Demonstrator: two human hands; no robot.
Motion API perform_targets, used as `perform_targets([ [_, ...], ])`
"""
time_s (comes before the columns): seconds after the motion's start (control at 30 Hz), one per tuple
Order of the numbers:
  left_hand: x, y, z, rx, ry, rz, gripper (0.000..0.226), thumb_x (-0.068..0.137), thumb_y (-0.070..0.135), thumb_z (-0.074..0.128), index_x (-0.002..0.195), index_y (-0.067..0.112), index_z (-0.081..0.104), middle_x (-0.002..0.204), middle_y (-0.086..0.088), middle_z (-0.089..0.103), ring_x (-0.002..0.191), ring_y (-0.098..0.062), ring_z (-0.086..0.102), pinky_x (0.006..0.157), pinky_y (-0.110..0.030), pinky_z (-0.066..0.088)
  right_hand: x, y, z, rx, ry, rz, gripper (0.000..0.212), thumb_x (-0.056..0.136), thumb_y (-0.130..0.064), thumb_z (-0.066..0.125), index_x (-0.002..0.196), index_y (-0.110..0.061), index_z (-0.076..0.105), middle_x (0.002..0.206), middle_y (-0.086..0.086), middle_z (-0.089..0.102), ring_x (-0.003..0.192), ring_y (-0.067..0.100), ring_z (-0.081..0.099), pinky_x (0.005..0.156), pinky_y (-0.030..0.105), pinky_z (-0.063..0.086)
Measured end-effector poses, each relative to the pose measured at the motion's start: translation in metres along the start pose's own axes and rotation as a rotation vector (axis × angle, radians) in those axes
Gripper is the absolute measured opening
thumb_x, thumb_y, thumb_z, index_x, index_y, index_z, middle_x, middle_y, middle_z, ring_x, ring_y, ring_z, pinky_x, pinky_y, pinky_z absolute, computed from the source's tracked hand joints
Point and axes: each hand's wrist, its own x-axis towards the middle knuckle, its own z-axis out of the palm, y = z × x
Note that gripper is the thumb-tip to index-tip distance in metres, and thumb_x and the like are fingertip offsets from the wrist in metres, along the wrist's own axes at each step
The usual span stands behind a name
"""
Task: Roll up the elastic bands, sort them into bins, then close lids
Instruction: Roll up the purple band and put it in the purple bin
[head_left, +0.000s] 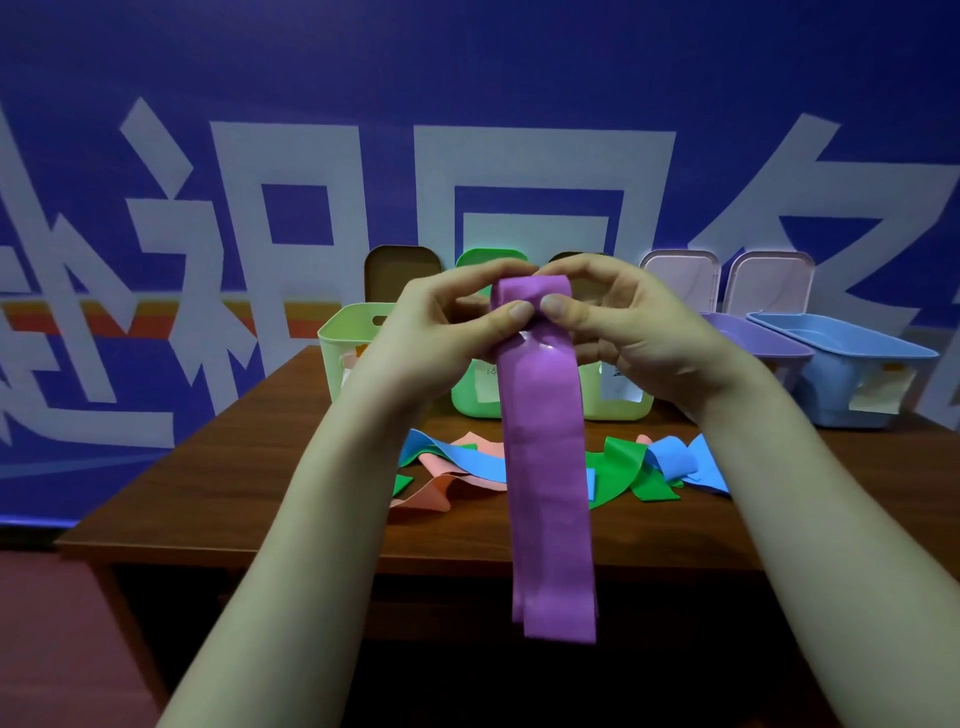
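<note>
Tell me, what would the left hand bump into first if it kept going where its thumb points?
Probably the right hand: the left hand points sideways across the purple band both pinch, thumb tips almost touching.

On brown wooden table (249, 467): row of open plastic bins (472, 405) along far edge, with pale green bin (337, 353) leftmost, lilac bin (753, 343) then blue bin (841, 374) rightmost. Behind bins, upright lids (769, 286). Near side of bins, heap of loose flat elastic bands (467, 460) on table. Before middle bins, long purple elastic band (545, 467) held between left hand (447, 332) and right hand (634, 332), tail hanging past near edge.
</note>
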Motion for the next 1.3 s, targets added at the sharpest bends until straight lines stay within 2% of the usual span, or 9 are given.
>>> perform_targets([
  [0.2, -0.001, 0.001, 0.001, -0.023, 0.019, -0.129, 0.055, 0.082, 0.021, 0.070, 0.134, 0.022, 0.051, 0.107, -0.015, 0.068, 0.098, -0.020, 0.068, 0.084, -0.032, 0.058, -0.007, -0.004, -0.005, -0.121, -0.001, -0.085, 0.023, 0.085, -0.003, 0.062, 0.106, -0.011, 0.057, 0.087, 0.006, 0.073, 0.083, 0.021, 0.070, 0.073, 0.036, 0.057],
  [0.3, -0.003, 0.003, 0.006, -0.077, -0.010, -0.195, 0.034, 0.086, 0.033, 0.062, 0.113, 0.013, 0.064, 0.107, -0.010, 0.070, 0.094, -0.016, 0.067, 0.084, -0.028, 0.055, -0.010, -0.006, -0.004, -0.078, 0.002, -0.125, 0.024, 0.086, 0.004, 0.060, 0.108, -0.005, 0.056, 0.088, 0.012, 0.073, 0.084, 0.024, 0.071, 0.074, 0.035, 0.059],
  [0.37, -0.004, 0.003, 0.011, -0.051, -0.020, -0.228, 0.042, 0.084, 0.049, 0.056, 0.104, 0.014, 0.067, 0.105, -0.012, 0.071, 0.094, -0.020, 0.068, 0.084, -0.030, 0.055, -0.010, -0.007, -0.003, -0.055, 0.019, -0.145, 0.026, 0.086, 0.006, 0.058, 0.111, 0.001, 0.053, 0.090, 0.016, 0.071, 0.085, 0.025, 0.070, 0.074, 0.033, 0.059],
  [0.5, -0.002, 0.005, 0.017, -0.042, -0.038, -0.259, 0.063, 0.078, 0.064, 0.046, 0.106, 0.011, 0.066, 0.083, -0.013, 0.067, 0.075, -0.018, 0.066, 0.068, -0.028, 0.055, -0.011, -0.006, -0.001, -0.088, 0.054, -0.182, 0.025, 0.087, 0.006, 0.057, 0.111, 0.001, 0.053, 0.095, 0.019, 0.069, 0.086, 0.022, 0.069, 0.075, 0.032, 0.058],
  [0.67, 0.002, 0.011, 0.020, -0.076, 0.007, -0.271, 0.051, 0.094, 0.054, 0.039, 0.077, 0.011, 0.060, 0.043, 0.008, 0.046, 0.038, -0.004, 0.042, 0.040, -0.012, 0.036, -0.013, -0.004, 0.000, -0.206, 0.056, -0.230, 0.026, 0.085, 0.010, 0.059, 0.098, -0.012, 0.055, 0.093, 0.007, 0.068, 0.085, 0.011, 0.069, 0.077, 0.022, 0.055],
  [0.83, 0.003, 0.007, 0.022, -0.104, 0.023, -0.234, 0.040, 0.095, 0.042, 0.048, 0.067, 0.014, 0.056, 0.037, 0.012, 0.041, 0.033, 0.000, 0.037, 0.038, -0.011, 0.033, -0.014, -0.001, -0.003, -0.285, 0.062, -0.244, 0.025, 0.083, 0.010, 0.062, 0.102, -0.003, 0.053, 0.099, 0.003, 0.065, 0.098, 0.021, 0.068, 0.087, 0.031, 0.056],
  [1.0, 0.004, 0.002, 0.021, -0.134, -0.028, -0.223, 0.033, 0.096, 0.034, 0.048, 0.094, 0.006, 0.066, 0.043, 0.011, 0.050, 0.040, 0.000, 0.045, 0.045, -0.011, 0.040, -0.014, 0.002, -0.002, -0.279, 0.098, -0.266, 0.026, 0.078, 0.014, 0.065, 0.101, 0.007, 0.055, 0.099, 0.005, 0.065, 0.101, 0.024, 0.067, 0.087, 0.030, 0.056],
  [1.13, 0.004, 0.000, 0.020, -0.160, -0.053, -0.199, 0.032, 0.095, 0.026, 0.051, 0.114, 0.004, 0.065, 0.092, -0.012, 0.070, 0.082, -0.020, 0.065, 0.074, -0.029, 0.054, -0.012, 0.007, -0.001, -0.178, 0.118, -0.248, 0.029, 0.075, 0.020, 0.063, 0.100, 0.008, 0.054, 0.098, 0.010, 0.065, 0.102, 0.027, 0.065, 0.089, 0.035, 0.055],
  [1.3, 0.004, -0.003, 0.018, -0.187, -0.032, -0.191, 0.032, 0.095, 0.019, 0.053, 0.120, 0.001, 0.060, 0.102, -0.014, 0.068, 0.091, -0.024, 0.064, 0.074, -0.026, 0.056, -0.011, 0.012, -0.004, -0.109, 0.029, -0.210, 0.022, 0.077, 0.006, 0.063, 0.093, -0.006, 0.056, 0.097, 0.001, 0.064, 0.097, 0.017, 0.064, 0.089, 0.031, 0.054],
])
